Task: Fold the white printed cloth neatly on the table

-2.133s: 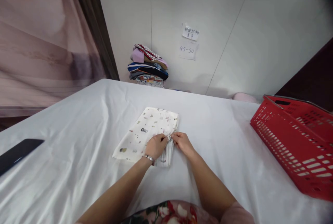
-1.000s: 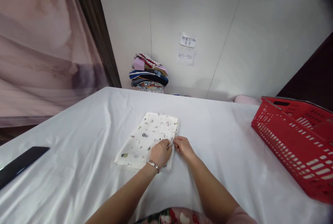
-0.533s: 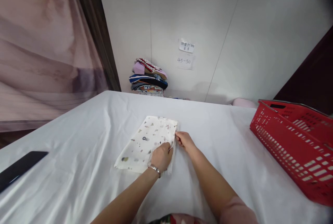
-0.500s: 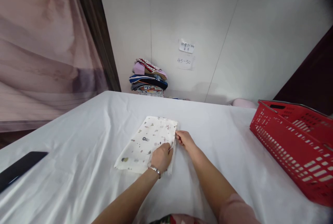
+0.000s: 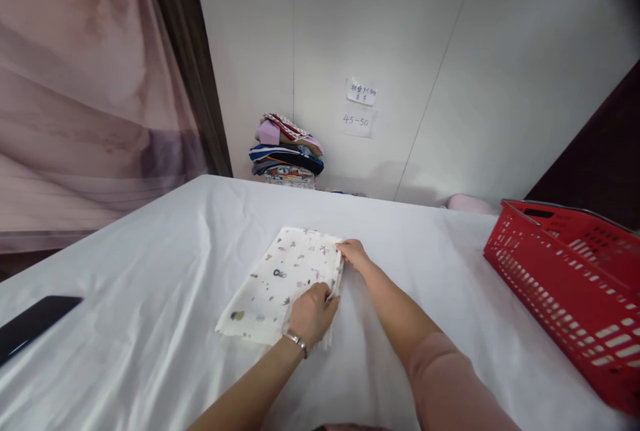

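Note:
A folded white cloth (image 5: 265,284) with small printed motifs lies flat on the white-covered table (image 5: 165,311). My left hand (image 5: 313,314), with a silver bracelet at its wrist, rests across the cloth's near right part, its fingers closed on the layered right edge. Farther up that same edge, by the far right corner, my right hand (image 5: 354,254) pinches the cloth between thumb and fingers. Several layers show along the right side. The left palm hides part of the near edge.
A red plastic basket (image 5: 565,284) with a wire handle stands at the right. The corner of a black flat object (image 5: 37,324) shows at the left. Beyond the table, a stack of folded fabrics (image 5: 287,151) sits against the wall, below and left of paper signs (image 5: 357,121).
My right hand has slid slightly away from me along the cloth's right edge toward the far corner. My left hand has shifted a little nearer to me, still on that edge.

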The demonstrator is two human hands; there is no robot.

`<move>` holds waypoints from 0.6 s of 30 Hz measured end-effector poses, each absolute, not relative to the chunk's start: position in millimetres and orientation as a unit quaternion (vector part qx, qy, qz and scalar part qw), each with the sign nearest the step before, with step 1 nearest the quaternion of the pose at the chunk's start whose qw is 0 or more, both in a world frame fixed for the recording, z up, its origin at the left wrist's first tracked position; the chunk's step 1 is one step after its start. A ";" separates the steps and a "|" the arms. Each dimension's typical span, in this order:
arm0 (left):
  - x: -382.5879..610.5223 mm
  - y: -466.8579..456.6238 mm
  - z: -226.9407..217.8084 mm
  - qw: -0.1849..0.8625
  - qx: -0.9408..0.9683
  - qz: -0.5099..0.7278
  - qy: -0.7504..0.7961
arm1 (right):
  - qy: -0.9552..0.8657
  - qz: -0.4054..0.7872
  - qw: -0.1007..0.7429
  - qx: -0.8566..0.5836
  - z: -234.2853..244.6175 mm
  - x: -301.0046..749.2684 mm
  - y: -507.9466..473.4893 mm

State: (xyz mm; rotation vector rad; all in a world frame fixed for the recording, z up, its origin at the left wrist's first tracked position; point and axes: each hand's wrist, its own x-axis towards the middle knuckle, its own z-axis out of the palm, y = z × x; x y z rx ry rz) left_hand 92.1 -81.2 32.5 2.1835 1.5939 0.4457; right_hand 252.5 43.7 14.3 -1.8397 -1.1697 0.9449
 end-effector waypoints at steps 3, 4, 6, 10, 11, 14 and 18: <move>89.6 -83.4 33.0 0.204 0.785 0.179 0.557 | -0.498 0.305 0.347 -0.734 9.9 260.5 51.1; 88.5 -84.3 32.9 0.202 0.788 0.187 0.551 | -0.511 0.286 0.336 -0.737 8.7 262.9 52.8; 85.9 -86.4 32.4 0.198 0.798 0.201 0.533 | -0.535 0.252 0.314 -0.743 7.2 266.0 55.1; 80.7 -90.3 30.5 0.203 0.816 0.229 0.491 | -0.559 0.199 0.280 -0.755 5.9 265.2 55.6; 79.6 -91.5 29.9 0.204 0.819 0.235 0.482 | -0.560 0.190 0.274 -0.758 5.5 264.2 55.0; 76.8 -96.6 28.6 0.197 0.832 0.247 0.457 | -0.562 0.170 0.258 -0.767 3.9 261.9 52.3; 73.6 -107.5 28.0 0.178 0.849 0.256 0.427 | -0.563 0.157 0.232 -0.777 6.1 262.9 47.9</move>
